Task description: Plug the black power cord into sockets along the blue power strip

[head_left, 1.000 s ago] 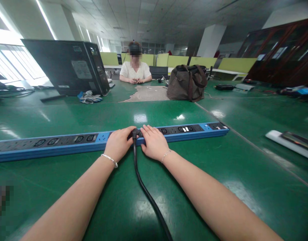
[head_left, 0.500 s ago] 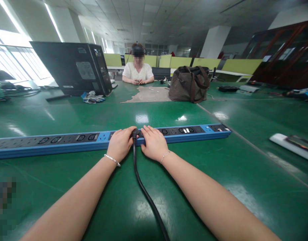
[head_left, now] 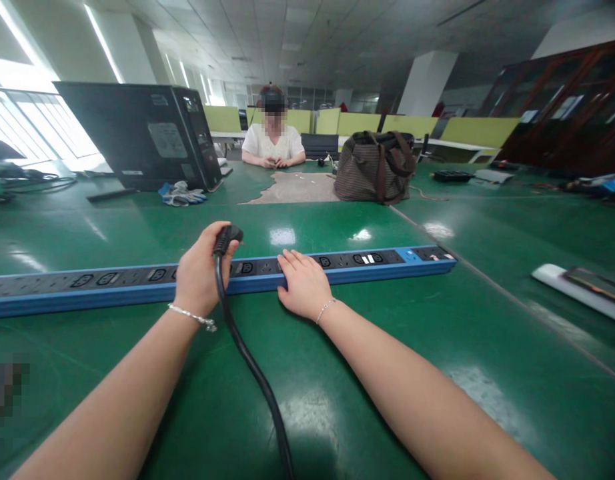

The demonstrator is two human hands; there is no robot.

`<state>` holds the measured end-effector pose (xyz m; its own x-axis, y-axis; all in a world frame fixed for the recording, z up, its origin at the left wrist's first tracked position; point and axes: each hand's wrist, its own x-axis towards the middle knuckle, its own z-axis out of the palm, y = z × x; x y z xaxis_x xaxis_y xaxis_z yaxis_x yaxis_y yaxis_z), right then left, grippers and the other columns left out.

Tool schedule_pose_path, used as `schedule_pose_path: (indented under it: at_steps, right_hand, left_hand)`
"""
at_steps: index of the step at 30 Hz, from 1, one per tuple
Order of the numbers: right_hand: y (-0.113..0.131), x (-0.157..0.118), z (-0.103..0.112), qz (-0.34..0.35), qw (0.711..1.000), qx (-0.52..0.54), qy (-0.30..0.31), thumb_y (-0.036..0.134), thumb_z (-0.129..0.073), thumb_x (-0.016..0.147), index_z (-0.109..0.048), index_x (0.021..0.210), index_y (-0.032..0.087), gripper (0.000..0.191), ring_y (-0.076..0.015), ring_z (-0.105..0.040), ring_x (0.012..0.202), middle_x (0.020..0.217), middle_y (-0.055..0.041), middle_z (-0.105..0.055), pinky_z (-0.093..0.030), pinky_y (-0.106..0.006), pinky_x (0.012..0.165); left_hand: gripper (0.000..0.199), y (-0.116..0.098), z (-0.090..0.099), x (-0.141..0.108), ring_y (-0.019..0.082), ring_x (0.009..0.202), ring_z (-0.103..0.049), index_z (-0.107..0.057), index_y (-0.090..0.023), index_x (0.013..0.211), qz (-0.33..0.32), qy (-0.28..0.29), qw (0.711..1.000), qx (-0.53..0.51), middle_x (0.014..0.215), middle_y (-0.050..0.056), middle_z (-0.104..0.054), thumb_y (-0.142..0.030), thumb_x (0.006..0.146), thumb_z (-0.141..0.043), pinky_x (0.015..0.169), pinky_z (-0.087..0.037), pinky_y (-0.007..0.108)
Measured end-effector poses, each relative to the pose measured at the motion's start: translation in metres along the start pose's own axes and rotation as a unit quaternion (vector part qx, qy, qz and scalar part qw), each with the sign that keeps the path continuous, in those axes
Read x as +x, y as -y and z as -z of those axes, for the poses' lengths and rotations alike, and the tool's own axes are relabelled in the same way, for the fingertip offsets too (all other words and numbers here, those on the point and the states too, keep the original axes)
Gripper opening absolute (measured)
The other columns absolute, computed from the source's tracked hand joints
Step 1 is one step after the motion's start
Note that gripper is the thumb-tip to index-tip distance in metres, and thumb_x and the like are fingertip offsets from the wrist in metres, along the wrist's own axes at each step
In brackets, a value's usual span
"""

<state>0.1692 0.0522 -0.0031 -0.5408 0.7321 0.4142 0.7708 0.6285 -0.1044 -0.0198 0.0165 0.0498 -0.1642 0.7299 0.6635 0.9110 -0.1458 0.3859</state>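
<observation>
A long blue power strip (head_left: 257, 287) with black sockets along its top lies across the green table. My left hand (head_left: 201, 270) is closed around a black power plug (head_left: 229, 237), raised above the strip and clear of its sockets. From the plug a thick black cable (head_left: 252, 367) runs down past the near edge of the view. My right hand (head_left: 305, 283) rests on the strip, its fingers over the top and the thumb at the near side, gripping it.
Beyond the strip on the green table (head_left: 307, 220) are a black computer case (head_left: 132, 140), work gloves (head_left: 182, 193) and a brown bag (head_left: 372, 167). A person (head_left: 272, 143) sits at the far side. A white device (head_left: 577, 287) lies at the right.
My left hand has pulled the plug out of the strip and carried it up and to the left, the cable trailing along. My right hand has stayed on the strip.
</observation>
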Motion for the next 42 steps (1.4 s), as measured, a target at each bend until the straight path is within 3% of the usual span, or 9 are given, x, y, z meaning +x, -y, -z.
schedule_pose_path:
  at_steps: [6,11,26,42]
  right_hand:
    - [0.000,0.001,0.000,-0.003,1.000,0.005,0.002,0.030,-0.053,0.077,-0.046,0.134,0.007,0.062,-0.0260,-0.037,0.132,0.142,-0.0137,-0.043,-0.026,-0.039,0.111]
    - [0.000,0.000,0.001,-0.006,1.000,0.010,0.003,0.030,-0.054,0.077,-0.046,0.134,0.007,0.062,-0.0253,-0.036,0.132,0.143,-0.0134,-0.043,-0.026,-0.040,0.111]
    - [0.000,0.000,0.001,-0.003,1.000,0.011,0.001,0.029,-0.054,0.077,-0.046,0.134,0.007,0.062,-0.0254,-0.037,0.132,0.142,-0.0136,-0.043,-0.026,-0.039,0.111]
    - [0.001,0.000,0.001,-0.007,1.000,0.009,-0.006,0.029,-0.054,0.077,-0.047,0.133,0.008,0.061,-0.0256,-0.037,0.131,0.142,-0.0134,-0.044,-0.026,-0.039,0.111]
  left_hand:
    - [0.046,0.055,0.037,0.003,0.026,0.102,-0.058,-0.054,-0.019,0.119,-0.011,0.151,0.983,0.105,0.111,0.011,-0.064,-0.046,0.084,-0.040,0.089,-0.044,0.039]
    - [0.047,0.067,0.043,0.002,0.028,0.098,-0.058,-0.054,-0.020,0.117,0.004,0.231,0.963,0.138,0.108,0.012,-0.064,-0.048,0.084,-0.034,0.087,-0.044,0.041]
    - [0.042,0.083,0.031,-0.009,0.024,0.105,-0.055,-0.053,-0.020,0.117,0.001,0.210,0.974,0.079,0.115,0.010,-0.063,-0.042,0.084,-0.044,0.093,-0.042,0.038]
    - [0.043,0.079,0.026,-0.021,0.025,0.099,-0.059,-0.052,-0.022,0.121,0.002,0.202,0.969,0.140,0.110,0.010,-0.065,-0.046,0.088,-0.038,0.085,-0.045,0.037]
